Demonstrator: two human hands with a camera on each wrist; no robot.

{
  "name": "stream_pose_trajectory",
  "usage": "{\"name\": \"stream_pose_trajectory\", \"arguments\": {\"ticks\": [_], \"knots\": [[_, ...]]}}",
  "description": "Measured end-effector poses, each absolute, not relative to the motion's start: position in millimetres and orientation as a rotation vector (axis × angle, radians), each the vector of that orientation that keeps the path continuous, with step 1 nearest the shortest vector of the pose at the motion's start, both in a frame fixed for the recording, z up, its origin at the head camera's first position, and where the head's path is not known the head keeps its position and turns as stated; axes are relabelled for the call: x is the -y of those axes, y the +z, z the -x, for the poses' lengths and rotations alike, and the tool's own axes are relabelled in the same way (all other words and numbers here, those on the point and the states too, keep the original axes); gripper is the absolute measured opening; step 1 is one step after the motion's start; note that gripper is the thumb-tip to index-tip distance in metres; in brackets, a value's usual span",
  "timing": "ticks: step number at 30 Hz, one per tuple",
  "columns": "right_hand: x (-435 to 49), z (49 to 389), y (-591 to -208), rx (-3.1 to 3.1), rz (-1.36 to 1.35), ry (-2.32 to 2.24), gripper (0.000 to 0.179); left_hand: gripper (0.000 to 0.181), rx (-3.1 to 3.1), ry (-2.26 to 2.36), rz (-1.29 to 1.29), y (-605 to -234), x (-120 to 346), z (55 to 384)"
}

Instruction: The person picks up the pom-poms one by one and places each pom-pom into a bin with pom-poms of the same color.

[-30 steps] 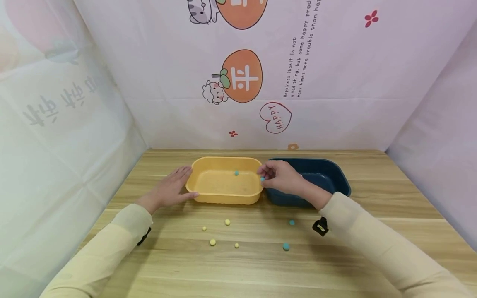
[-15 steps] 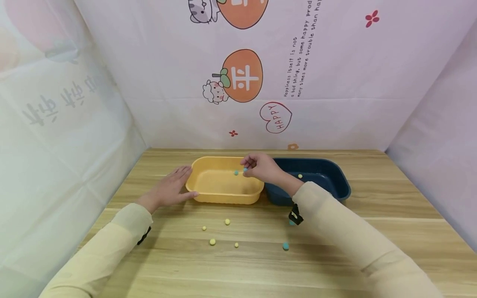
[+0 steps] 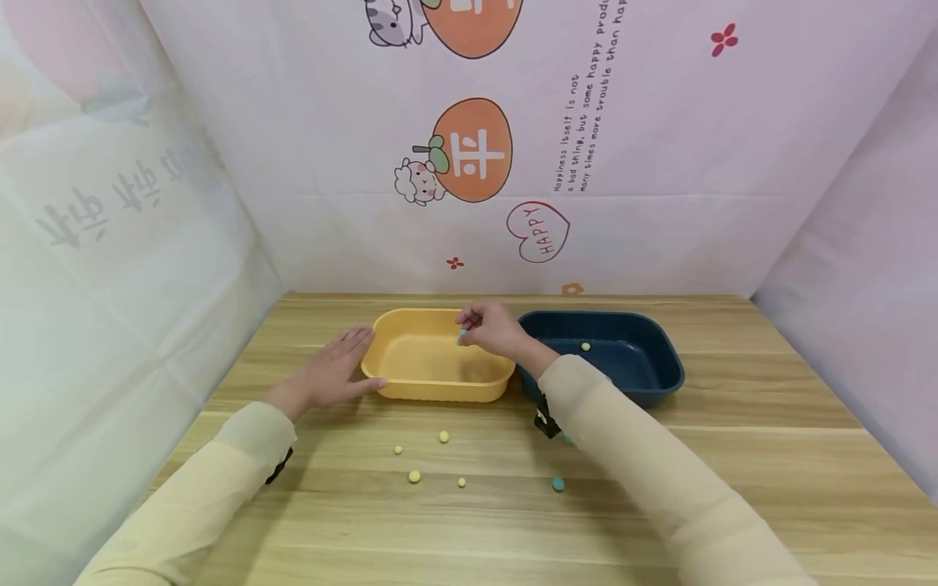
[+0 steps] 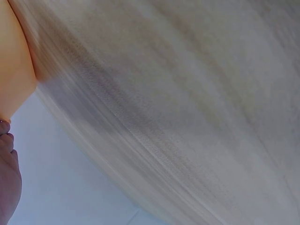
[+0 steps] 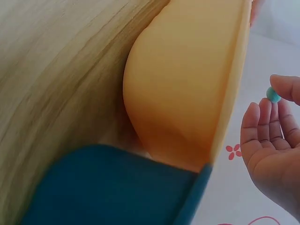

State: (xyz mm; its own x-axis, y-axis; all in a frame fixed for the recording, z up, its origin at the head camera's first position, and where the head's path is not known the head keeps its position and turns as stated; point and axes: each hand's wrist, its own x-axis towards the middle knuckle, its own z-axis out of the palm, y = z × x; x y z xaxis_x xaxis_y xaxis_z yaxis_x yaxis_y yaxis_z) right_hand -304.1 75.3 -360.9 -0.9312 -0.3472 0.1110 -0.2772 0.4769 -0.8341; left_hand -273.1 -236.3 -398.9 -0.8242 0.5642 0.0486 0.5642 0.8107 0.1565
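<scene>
In the head view my left hand [image 3: 330, 373] rests against the left end of a yellow basin [image 3: 440, 391], fingers at its rim and thumb along the near edge. Over that basin's right part, my right hand [image 3: 493, 330] pinches a small blue-green ball [image 5: 273, 94] between thumb and fingertips, as the right wrist view shows clearly. A dark blue basin [image 3: 663, 370] stands beside the yellow one, partly behind my right forearm, with a small yellow ball [image 3: 585, 347] inside. The left wrist view catches only some fingers [image 4: 7, 145] by the yellow basin.
Several small yellow balls, among them a larger one [image 3: 414, 477], lie on the wooden table [image 3: 352, 529] before the yellow basin. A blue-green ball [image 3: 558, 484] lies farther right; another sits partly hidden by my right wrist strap [image 3: 545, 423]. Printed cloth [image 3: 337, 244] walls the table.
My right hand has moved left from between the basins to over the yellow one, carrying the blue-green ball. The ball seen inside that basin is now hidden or indistinct. My left hand stays put.
</scene>
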Motion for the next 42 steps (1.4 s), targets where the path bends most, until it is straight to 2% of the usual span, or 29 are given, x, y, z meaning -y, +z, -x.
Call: {"name": "stream_pose_trajectory", "arguments": {"ticks": [16,26,35,42], "knots": [[-64.0,308.4,-369.9,-2.629,0.49,-1.503,0.019,0.099,-2.998,0.24,-0.928,-402.7,239.1,274.2],[-66.0,310.3,-372.0,-2.629,0.476,-1.49,0.028,0.098,-3.002,0.235,-0.938,-401.9,238.0,274.4],[-68.4,310.4,-366.9,-2.642,0.465,-1.471,0.03,0.098,-3.0,0.236,-0.936,-399.9,236.6,273.8],[-71.9,306.0,-355.0,-2.629,0.496,-1.466,0.024,0.097,-2.998,0.233,-0.935,-398.8,235.8,273.5]]}}
